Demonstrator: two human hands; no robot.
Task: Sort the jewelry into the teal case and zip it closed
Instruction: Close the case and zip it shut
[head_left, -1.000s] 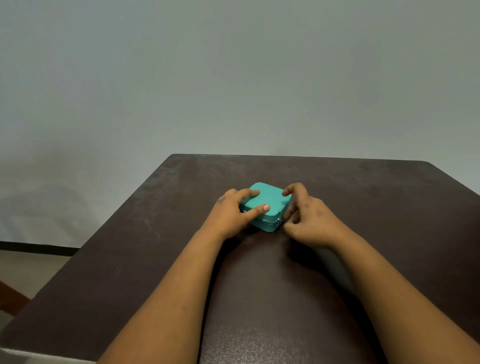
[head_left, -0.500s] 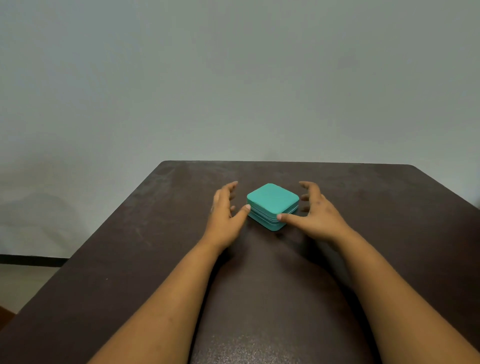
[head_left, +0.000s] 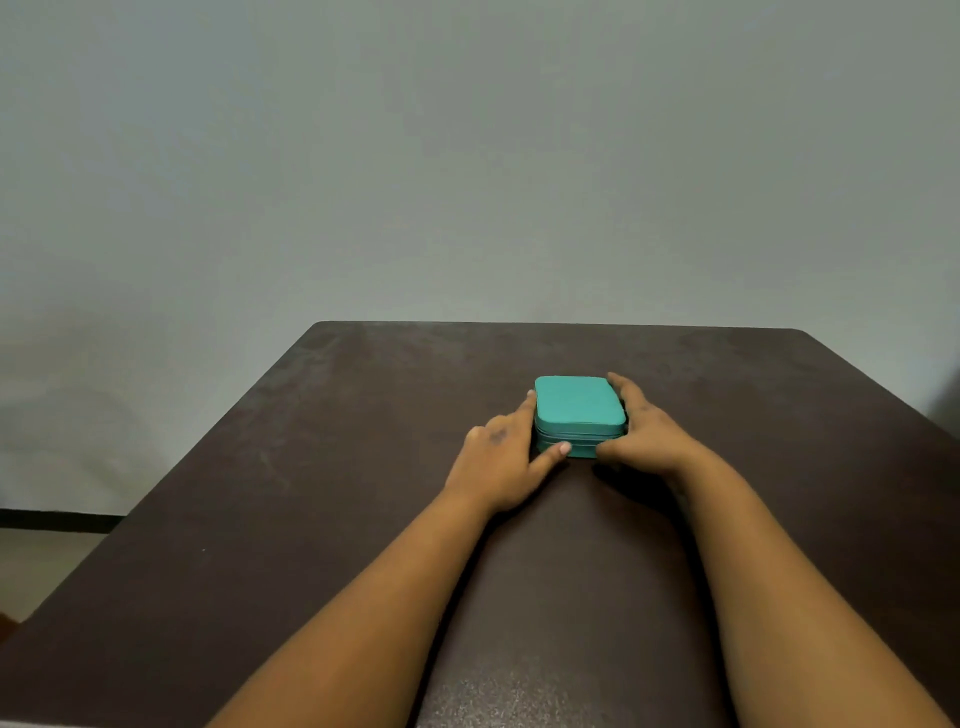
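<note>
A small teal case (head_left: 577, 405) with rounded corners lies closed and square to me on the dark brown table (head_left: 363, 467). My left hand (head_left: 501, 457) rests against its left side, index finger along the edge and thumb on the front face. My right hand (head_left: 647, 434) cups its right side, fingers along the far edge and thumb at the front corner. Both hands touch the case. No jewelry is visible outside it.
A plain grey wall rises behind the table. The table's left edge (head_left: 156, 514) drops to a pale floor with a dark baseboard (head_left: 57, 521). Bare tabletop surrounds the case on every side.
The case, held at an angle a second ago, now sits square to me. My hands let go and spread apart, then closed in on its left and right sides again.
</note>
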